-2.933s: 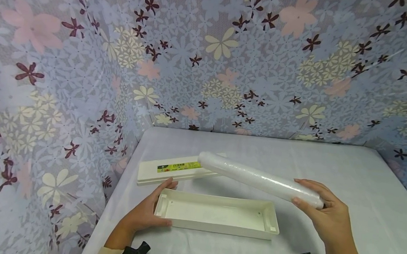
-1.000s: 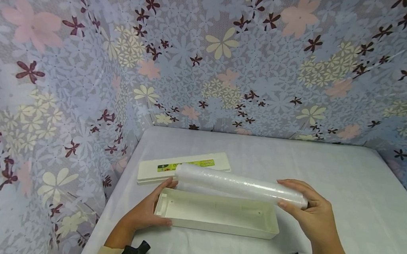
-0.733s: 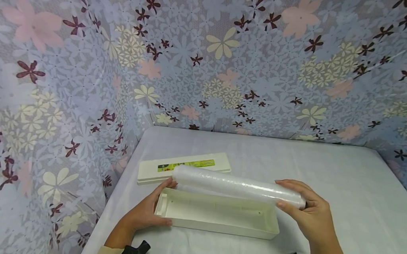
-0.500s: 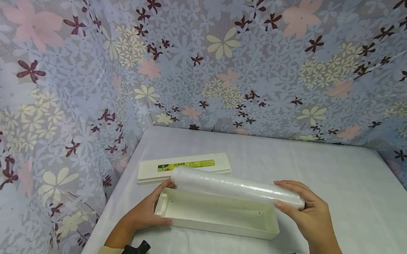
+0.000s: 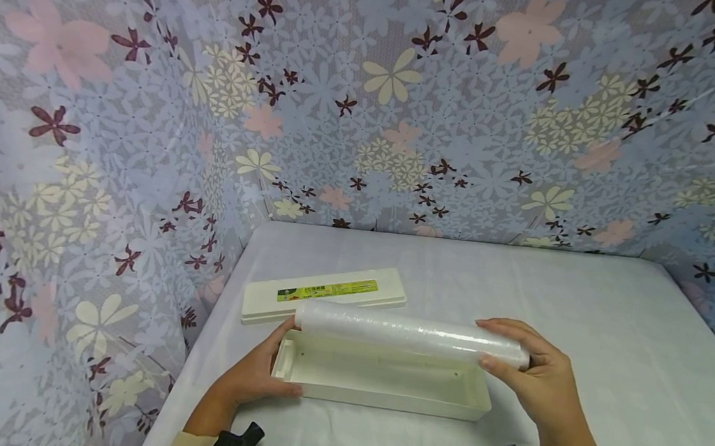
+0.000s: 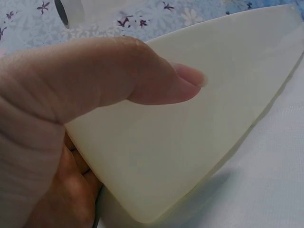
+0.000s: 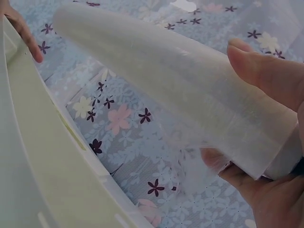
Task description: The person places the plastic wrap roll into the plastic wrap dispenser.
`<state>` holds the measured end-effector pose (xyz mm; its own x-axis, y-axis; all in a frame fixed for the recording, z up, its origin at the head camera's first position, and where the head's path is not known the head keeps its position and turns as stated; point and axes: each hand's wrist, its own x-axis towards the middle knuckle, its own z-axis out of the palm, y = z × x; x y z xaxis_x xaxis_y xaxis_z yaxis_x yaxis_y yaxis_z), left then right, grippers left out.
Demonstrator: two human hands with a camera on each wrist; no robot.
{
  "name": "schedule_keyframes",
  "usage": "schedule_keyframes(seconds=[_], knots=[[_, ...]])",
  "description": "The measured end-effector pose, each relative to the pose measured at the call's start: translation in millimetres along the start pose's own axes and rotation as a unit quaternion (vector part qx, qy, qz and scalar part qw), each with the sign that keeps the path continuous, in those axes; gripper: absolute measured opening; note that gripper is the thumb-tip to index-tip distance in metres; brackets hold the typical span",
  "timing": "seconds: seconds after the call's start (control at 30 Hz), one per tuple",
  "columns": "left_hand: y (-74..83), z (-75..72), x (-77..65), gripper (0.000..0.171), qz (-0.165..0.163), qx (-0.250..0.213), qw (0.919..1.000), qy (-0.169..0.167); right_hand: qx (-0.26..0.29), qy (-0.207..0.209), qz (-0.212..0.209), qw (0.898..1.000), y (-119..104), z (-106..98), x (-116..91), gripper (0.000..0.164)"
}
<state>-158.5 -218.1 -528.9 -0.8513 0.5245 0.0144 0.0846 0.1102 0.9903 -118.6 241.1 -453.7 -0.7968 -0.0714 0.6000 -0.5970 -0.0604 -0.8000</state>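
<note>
My left hand (image 5: 258, 368) grips the left end of a long cream plastic box (image 5: 381, 397), thumb on its front wall and fingers behind. In the left wrist view the thumb lies along the outer wall of the box (image 6: 156, 142). My right hand (image 5: 535, 370) holds the right end of a roll of cling film (image 5: 399, 328) between thumb and fingers. The roll hangs nearly level above the box's back edge. In the right wrist view a loose flap of film droops under the roll (image 7: 156, 71). The box's inside shows nothing lying in it.
Behind the box lies a cream lid (image 5: 263, 301) with a yellow-green label, set at a slant. A white cloth (image 5: 548, 287) covers the table. Floral curtain (image 5: 366, 112) hangs at the back and left side.
My right hand has brought the roll left and nearer to me, and its slope has flattened. It now sits just over the box's back edge. The left hand and box have stayed put.
</note>
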Motion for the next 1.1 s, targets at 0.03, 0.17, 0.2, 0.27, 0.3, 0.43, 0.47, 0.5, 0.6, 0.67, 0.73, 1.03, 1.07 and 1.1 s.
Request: schedule_keyframes(seconds=[0.03, 0.17, 0.2, 0.27, 0.3, 0.43, 0.47, 0.5, 0.6, 0.67, 0.73, 1.03, 1.07, 1.1], knots=[[-0.3, 0.1, 0.1, 0.121, -0.003, 0.001, 1.0, 0.001, 0.001, -0.001, 0.0, 1.0, 0.1, 0.3, -0.1, 0.051], [-0.1, 0.3, 0.0, 0.122, 0.0, -0.006, 1.0, 0.0, 0.008, -0.008, 0.001, 1.0, 1.2, 1.2, -0.7, 0.05], [-0.1, 0.3, 0.0, 0.122, 0.001, -0.009, 1.0, -0.001, 0.007, -0.01, 0.001, 1.0, 1.8, 1.2, -0.9, 0.05], [-0.2, 0.1, 0.2, 0.123, 0.003, -0.02, 0.9998, -0.004, 0.003, -0.012, 0.003, 1.0, 3.4, 1.2, -1.8, 0.05], [-0.3, 0.0, 0.3, 0.123, 0.004, -0.025, 0.9997, -0.006, -0.002, -0.013, 0.006, 1.0, 4.1, 1.2, -2.3, 0.05], [-2.1, -0.8, 0.3, 0.128, 0.015, -0.032, 0.9993, -0.015, -0.007, -0.023, 0.011, 1.0, 7.1, 2.1, -4.2, 0.05], [-2.6, -1.0, 0.3, 0.129, 0.021, -0.034, 0.9991, -0.018, -0.008, -0.026, 0.011, 1.0, 7.5, 2.5, -4.6, 0.05], [-3.1, -1.1, 0.2, 0.129, 0.025, -0.033, 0.999, -0.02, -0.008, -0.028, 0.012, 0.999, 8.0, 3.1, -4.8, 0.05], [-4.7, -1.6, 0.4, 0.13, 0.036, -0.034, 0.9985, -0.025, -0.009, -0.033, 0.011, 0.999, 9.0, 4.4, -4.9, 0.05], [-5.3, -1.7, 0.7, 0.13, 0.037, -0.034, 0.9984, -0.026, -0.011, -0.035, 0.011, 0.999, 9.4, 4.8, -5.2, 0.05], [-5.8, -1.8, 1.0, 0.13, 0.036, -0.035, 0.9984, -0.026, -0.011, -0.038, 0.012, 0.999, 9.3, 5.3, -5.2, 0.05], [-7.2, -2.8, 3.4, 0.128, 0.069, -0.014, 0.9971, -0.029, -0.032, -0.051, 0.028, 0.998, 8.7, 7.2, -6.6, 0.05], [-7.2, -2.9, 3.4, 0.127, 0.07, -0.011, 0.9971, -0.027, -0.034, -0.053, 0.029, 0.998, 8.9, 7.4, -6.9, 0.05], [-7.1, -2.8, 3.4, 0.127, 0.07, -0.008, 0.9972, -0.024, -0.038, -0.054, 0.034, 0.997, 9.0, 7.5, -7.2, 0.05]])
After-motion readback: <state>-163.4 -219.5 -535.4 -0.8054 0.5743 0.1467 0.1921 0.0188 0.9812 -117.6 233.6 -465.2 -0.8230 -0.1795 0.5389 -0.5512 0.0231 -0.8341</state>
